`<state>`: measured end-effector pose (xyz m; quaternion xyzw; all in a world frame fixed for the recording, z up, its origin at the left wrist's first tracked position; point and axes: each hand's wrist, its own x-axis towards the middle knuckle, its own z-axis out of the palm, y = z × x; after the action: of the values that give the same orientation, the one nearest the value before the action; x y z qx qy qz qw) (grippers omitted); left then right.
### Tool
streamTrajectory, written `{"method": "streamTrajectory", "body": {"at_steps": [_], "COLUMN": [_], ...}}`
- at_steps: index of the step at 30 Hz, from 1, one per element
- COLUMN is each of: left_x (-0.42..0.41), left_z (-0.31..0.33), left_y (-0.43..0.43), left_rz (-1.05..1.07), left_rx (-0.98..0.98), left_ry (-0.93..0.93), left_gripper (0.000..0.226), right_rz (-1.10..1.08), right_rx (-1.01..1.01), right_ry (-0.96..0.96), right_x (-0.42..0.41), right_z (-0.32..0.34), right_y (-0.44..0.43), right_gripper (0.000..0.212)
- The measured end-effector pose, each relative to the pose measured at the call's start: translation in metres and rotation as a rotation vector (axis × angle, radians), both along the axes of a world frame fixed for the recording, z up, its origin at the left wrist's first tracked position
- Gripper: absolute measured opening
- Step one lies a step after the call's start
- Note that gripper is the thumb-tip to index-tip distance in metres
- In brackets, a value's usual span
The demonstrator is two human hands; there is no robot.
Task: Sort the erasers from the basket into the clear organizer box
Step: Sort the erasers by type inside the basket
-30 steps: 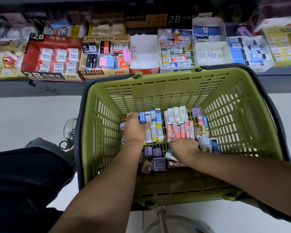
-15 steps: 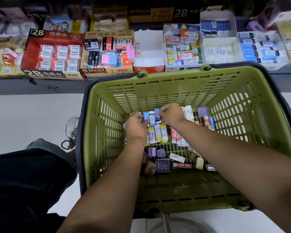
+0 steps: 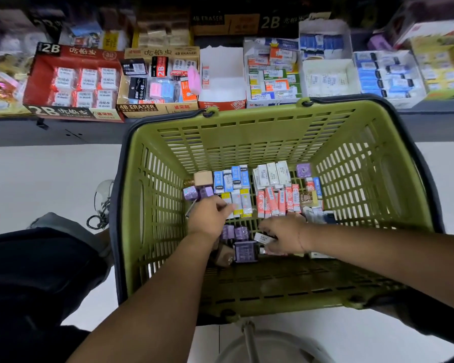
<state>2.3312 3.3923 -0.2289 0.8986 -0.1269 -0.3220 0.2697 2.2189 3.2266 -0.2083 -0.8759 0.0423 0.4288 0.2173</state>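
Boxy paper-sleeved erasers (image 3: 278,203) are lined up in the slotted green plastic basket (image 3: 247,138). A white-labelled eraser (image 3: 263,238) is pinched by the right hand (image 3: 286,235); what's gripped by the left hand (image 3: 209,218) can't be told.

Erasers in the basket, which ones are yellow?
The yellow-and-white row by the left hand, in front of the blue row; others are red, white or purple.

We see both forearms, the left forearm (image 3: 152,297) and the right forearm (image 3: 378,255), bare of sleeves. A thin thread (image 3: 302,241) circles the wrist of the right hand (image 3: 286,237). At eight o'clock lies a black garment (image 3: 24,284); at nine o'clock, a grey trouser leg (image 3: 60,226) and a pale shoe (image 3: 104,200) with dark laces.
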Motion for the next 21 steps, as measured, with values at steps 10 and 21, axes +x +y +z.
{"method": "streamTrajectory", "body": {"at_steps": [10, 21], "left_x": [-0.024, -0.022], "left_z": [0.011, 0.011], "left_y": [0.004, 0.004], "left_rz": [-0.638, -0.582], "left_rx": [0.348, 0.322], "left_ry": [0.068, 0.139], "left_gripper": [0.057, 0.047], "right_rz": [-0.078, -0.185], "right_rx": [0.006, 0.03], "right_ry": [0.147, 0.205], "right_x": [-0.02, -0.022], "right_z": [-0.024, -0.03], "right_y": [0.01, 0.014], "right_gripper": [0.071, 0.048]}}
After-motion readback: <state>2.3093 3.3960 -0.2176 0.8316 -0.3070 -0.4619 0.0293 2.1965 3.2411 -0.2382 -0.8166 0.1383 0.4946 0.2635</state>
